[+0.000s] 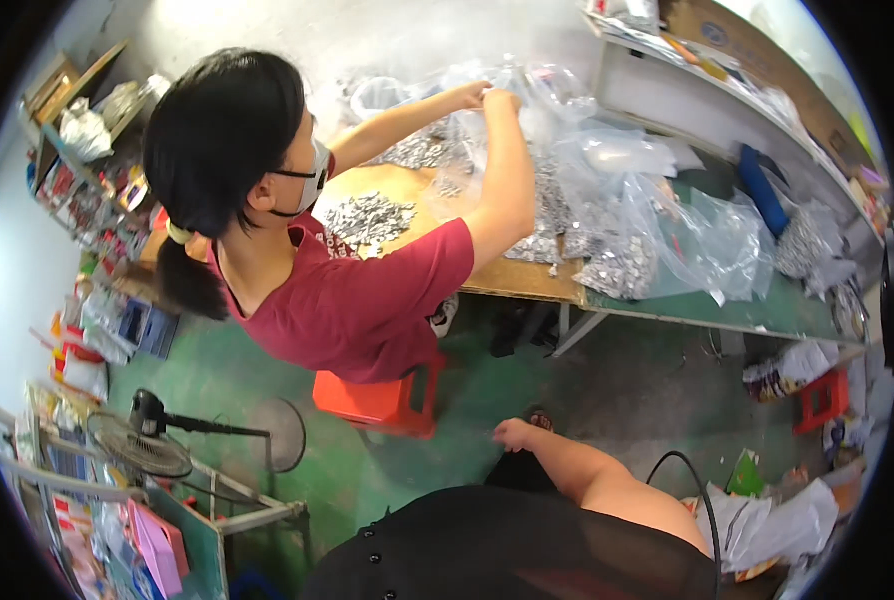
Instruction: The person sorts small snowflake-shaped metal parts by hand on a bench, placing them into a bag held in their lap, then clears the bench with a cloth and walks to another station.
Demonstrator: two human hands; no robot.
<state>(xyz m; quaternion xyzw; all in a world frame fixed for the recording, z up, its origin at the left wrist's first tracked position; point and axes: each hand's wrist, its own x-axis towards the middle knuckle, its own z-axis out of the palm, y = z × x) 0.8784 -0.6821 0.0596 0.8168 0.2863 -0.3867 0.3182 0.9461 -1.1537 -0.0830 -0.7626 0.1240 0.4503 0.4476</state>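
Observation:
My right hand hangs over the green floor, its fingers loosely curled, with nothing visible in it. It is nearest to my dark trouser leg and stays apart from the worktable. My left hand is out of sight. Beyond my hand, a co-worker in a dark red shirt is at the table, by a red plastic stool. The co-worker's two hands meet at a clear plastic bag. Small grey and silvery pieces lie heaped on the brown tabletop before that person.
A bag of silvery pieces and a large clear bag lie on the green table end. A standing fan is at the left, near a pink box. Another red stool stands right, under the table.

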